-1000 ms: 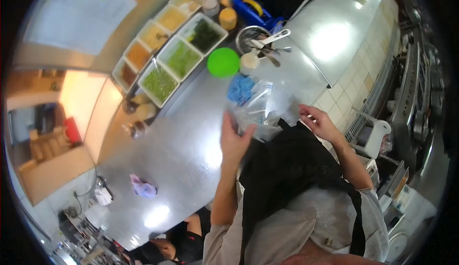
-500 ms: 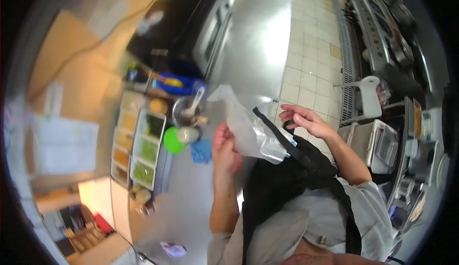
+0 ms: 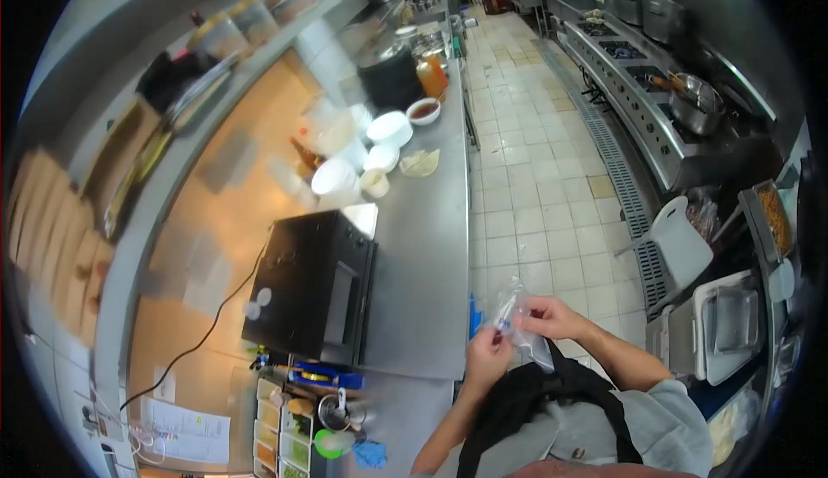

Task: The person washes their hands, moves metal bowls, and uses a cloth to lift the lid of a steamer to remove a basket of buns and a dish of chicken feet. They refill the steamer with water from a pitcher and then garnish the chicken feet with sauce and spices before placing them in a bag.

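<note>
A clear plastic bag (image 3: 536,354) is held up in front of my black apron (image 3: 509,409). My left hand (image 3: 488,356) has its fingers closed on the left side of the bag, near some small blue print. On the other side, my right hand (image 3: 555,318) pinches the bag near its upper part, thumb and fingers together. Both hands are close to each other, just off the front edge of the steel counter (image 3: 418,262). Whether anything is inside the bag, I cannot make out.
A black oven-like appliance (image 3: 302,280) stands on the counter, with white bowls (image 3: 390,129) beyond it. Trays of chopped food (image 3: 296,439) and a blue cloth (image 3: 370,454) are nearer. Across the tiled floor (image 3: 535,211) are a stove (image 3: 625,56), a white chair (image 3: 677,241) and clear-lidded containers (image 3: 729,323).
My right hand, earlier apart from the bag with fingers spread, now grips it. My hands have come together, and the view has swung up to show more of the counter and aisle.
</note>
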Demonstrator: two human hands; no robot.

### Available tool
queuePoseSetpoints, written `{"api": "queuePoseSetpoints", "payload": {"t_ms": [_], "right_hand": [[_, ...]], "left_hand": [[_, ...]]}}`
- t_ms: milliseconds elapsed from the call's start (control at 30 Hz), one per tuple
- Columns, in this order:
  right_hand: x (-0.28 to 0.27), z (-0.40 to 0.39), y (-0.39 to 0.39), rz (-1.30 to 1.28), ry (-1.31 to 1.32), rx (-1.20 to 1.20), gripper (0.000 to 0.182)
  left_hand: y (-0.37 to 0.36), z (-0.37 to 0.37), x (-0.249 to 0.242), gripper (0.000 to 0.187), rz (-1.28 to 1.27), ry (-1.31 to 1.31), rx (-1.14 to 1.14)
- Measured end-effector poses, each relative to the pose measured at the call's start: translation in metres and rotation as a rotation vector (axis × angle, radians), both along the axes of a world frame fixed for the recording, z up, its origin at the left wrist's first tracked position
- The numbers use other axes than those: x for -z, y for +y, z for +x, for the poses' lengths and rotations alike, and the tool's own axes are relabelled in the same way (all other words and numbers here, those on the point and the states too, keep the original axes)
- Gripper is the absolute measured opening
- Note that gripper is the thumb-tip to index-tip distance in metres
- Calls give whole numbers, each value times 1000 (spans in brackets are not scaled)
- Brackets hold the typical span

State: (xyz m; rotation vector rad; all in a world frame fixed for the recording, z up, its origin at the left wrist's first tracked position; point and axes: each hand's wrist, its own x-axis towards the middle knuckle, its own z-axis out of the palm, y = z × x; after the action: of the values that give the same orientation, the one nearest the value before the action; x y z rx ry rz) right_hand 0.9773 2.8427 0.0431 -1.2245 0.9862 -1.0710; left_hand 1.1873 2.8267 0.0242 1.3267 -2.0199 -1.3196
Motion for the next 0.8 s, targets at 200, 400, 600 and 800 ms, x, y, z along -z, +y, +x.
{"api": "queuePoseSetpoints", "payload": {"t_ms": [200,400,600,800], "right_hand": [[13,-66,-62,-13,26,181,26],[-12,-71,-146,-206,280,185,37],[-23,-126,-207,-60,258,348,64],[-12,-173,-233,33,117,643,78]], "left_hand": [[-37,-49,-24,36,160,725,-195],[-150,-103,-29,33,-14,422,-182],[-273,-127,-29,29,121,688,-267],[-383,-168,-40,30,-233,381,84]]}}
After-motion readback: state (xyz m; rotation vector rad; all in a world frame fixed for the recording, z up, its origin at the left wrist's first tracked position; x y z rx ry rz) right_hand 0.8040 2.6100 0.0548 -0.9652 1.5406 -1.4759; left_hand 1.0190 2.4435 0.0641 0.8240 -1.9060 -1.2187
